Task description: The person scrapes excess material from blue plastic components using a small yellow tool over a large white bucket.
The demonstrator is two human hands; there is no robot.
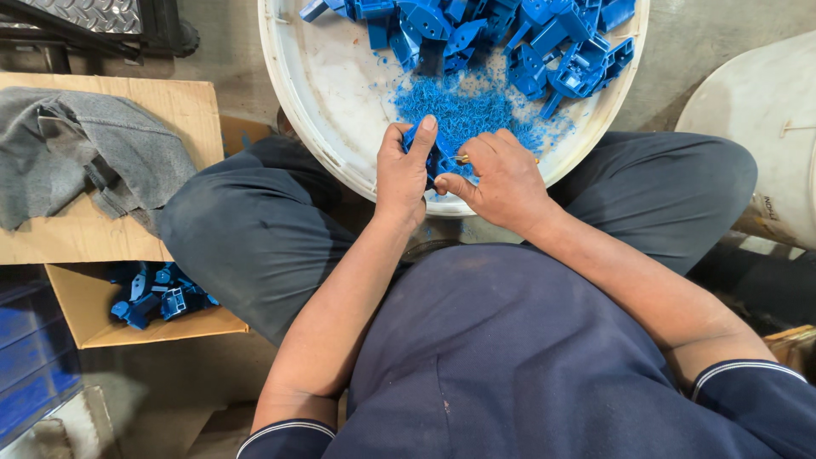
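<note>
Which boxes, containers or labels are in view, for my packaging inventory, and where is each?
Cardboard box: lower left, open, brown, holding blue plastic parts.
Flat cardboard: left, brown, under a grey cloth.
White tub: top centre, round, holding blue parts.
White drum: right edge, with small dark print.

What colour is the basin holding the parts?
White basin; plastic parts inside are blue. Head view.
</note>
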